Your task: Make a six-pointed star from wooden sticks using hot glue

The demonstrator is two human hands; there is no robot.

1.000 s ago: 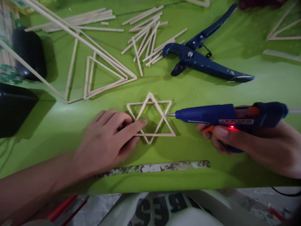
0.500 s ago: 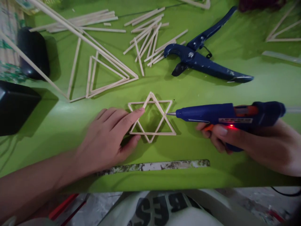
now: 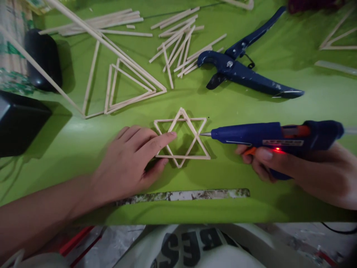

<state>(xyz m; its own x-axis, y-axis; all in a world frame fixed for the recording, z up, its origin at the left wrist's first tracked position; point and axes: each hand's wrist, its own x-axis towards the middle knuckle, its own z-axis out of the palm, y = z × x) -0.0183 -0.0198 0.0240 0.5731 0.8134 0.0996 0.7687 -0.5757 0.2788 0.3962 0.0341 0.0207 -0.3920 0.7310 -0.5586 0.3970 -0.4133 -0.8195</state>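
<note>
A six-pointed star of thin wooden sticks lies on the green table. My left hand rests at its left side, index finger on a left crossing of the sticks and thumb at the lower left corner. My right hand is wrapped round a blue glue gun with a lit red light, thumb along its side and fingers near the orange trigger. The metal nozzle points left and meets the star at its right upper crossing, or sits just beside it.
Behind the star lie a blue cutter, loose short sticks and nested stick triangles. A black box stands at the left. A stained flat strip lies near the front table edge.
The whole view has shifted slightly, with things a little further right. My left index finger has moved slightly inward on the star. The glue gun keeps its place beside the right crossing.
</note>
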